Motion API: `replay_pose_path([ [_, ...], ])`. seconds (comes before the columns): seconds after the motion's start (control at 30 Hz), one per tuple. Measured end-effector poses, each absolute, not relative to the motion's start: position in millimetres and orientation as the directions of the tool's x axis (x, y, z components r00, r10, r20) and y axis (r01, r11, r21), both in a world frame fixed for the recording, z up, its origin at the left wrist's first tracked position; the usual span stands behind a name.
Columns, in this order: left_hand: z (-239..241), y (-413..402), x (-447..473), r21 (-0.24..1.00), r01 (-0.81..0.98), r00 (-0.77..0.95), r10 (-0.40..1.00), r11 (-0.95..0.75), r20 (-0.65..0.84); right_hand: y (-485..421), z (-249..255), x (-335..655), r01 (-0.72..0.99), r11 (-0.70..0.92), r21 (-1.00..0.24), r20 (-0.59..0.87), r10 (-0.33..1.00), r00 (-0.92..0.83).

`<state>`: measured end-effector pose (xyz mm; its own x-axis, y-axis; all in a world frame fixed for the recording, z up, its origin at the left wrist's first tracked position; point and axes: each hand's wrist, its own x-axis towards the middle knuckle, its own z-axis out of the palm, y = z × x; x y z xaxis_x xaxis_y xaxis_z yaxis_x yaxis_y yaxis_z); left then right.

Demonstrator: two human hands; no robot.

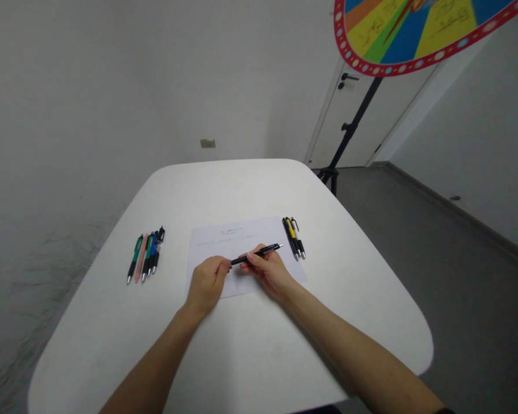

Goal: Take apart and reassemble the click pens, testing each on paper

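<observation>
Over the paper, my right hand (pixel 271 273) is closed round the middle of a black pen (pixel 265 250). The pen lies slantwise, with its clip and silvery push button towards the upper right. My left hand (pixel 209 279) has its thumb and fingers pinched together at the pen's lower left end, which they hide. Beneath both hands lies a white sheet of paper (pixel 205 241) with a few faint lines of writing across its upper part. The paper rests on a white table (pixel 242 190).
Left of the paper lies a group of several pens (pixel 147 253), green, pink, blue and black. Dark and yellow pens (pixel 292 237) lie beside the paper's right edge. A colourful prize wheel (pixel 408 31) on a black stand (pixel 356 123) rises beyond the table, before a door (pixel 371 109).
</observation>
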<state>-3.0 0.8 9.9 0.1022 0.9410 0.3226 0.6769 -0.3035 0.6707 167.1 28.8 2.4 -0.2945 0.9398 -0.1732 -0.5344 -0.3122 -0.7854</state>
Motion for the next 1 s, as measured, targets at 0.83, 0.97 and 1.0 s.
replay_pose_path([
  [0.83,5.9,0.5,-1.9,0.639,0.689,0.116,0.923,-0.340,0.366,28.5,2.9,166.3,-0.531,-0.269,-0.803,-0.165,0.958,-0.235],
  [0.97,5.2,1.7,-4.3,0.593,0.715,0.170,0.916,-0.369,0.364,29.2,2.9,166.6,-0.510,-0.270,-0.816,-0.172,0.958,-0.231],
  [1.0,5.0,1.7,-5.4,0.576,0.724,0.172,0.907,-0.381,0.384,29.5,2.6,166.9,-0.506,-0.271,-0.819,-0.173,0.957,-0.232],
])
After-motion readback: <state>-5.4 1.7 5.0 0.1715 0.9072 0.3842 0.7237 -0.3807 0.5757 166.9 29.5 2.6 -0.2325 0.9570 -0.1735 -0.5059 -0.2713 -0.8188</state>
